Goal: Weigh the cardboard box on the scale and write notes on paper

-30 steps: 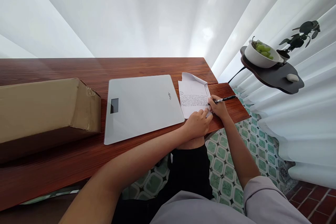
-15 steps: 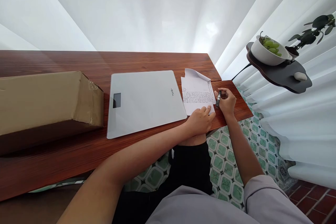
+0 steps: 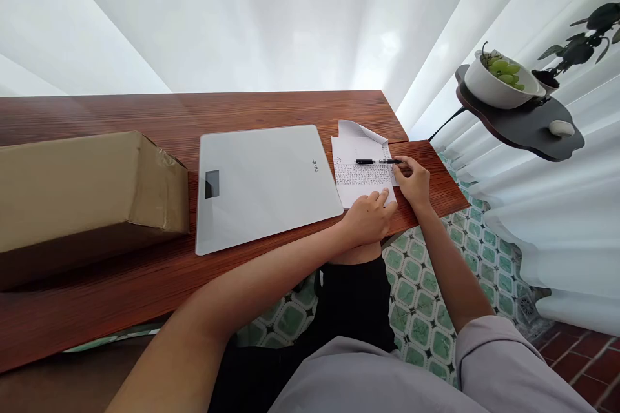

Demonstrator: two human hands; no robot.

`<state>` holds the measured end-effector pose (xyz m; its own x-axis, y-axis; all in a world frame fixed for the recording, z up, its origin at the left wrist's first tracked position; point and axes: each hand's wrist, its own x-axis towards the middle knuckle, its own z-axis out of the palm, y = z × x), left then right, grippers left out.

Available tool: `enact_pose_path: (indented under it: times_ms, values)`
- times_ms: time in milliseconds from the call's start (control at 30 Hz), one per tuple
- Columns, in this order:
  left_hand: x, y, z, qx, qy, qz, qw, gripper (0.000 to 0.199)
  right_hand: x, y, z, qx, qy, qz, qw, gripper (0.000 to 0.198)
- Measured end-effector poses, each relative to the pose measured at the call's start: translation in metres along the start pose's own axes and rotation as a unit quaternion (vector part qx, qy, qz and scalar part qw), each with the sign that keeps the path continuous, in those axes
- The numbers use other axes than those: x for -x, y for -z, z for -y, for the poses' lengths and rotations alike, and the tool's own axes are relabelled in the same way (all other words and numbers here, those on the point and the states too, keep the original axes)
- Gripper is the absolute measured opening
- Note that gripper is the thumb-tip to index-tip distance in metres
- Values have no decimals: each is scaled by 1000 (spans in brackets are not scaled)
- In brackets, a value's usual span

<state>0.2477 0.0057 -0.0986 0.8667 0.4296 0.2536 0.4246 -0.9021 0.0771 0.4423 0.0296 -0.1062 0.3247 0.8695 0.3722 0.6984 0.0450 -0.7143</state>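
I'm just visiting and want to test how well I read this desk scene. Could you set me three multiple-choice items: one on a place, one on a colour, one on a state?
1. Where does the pen lie?
A. across the written paper
B. on the scale
C. on the cardboard box

2. What colour are the grapes in the bowl?
A. red
B. green
C. black

3. What is the left hand doing?
A. lifted in the air
B. pressing on the paper's near edge
C. gripping the box

Answers: 1 A, the pen rests over the lines of writing; 2 B, they are pale green; 3 B, its fingers lie flat on the sheet.
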Motion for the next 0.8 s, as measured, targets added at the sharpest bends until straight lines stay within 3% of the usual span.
enact_pose_path:
  times_ms: [400,533,800]
  values:
    - [-1,1,-1,-10,2,13,1000,27,-4,-6,-5,86,64,28,994,24]
    - [-1,3,-1,-19,0,20,1000,26,-4,-6,-3,61,92,-12,994,21]
    - [0,1,-1,-41,-6,3,999,27,-3,-8,-3,126,47,34,990,34]
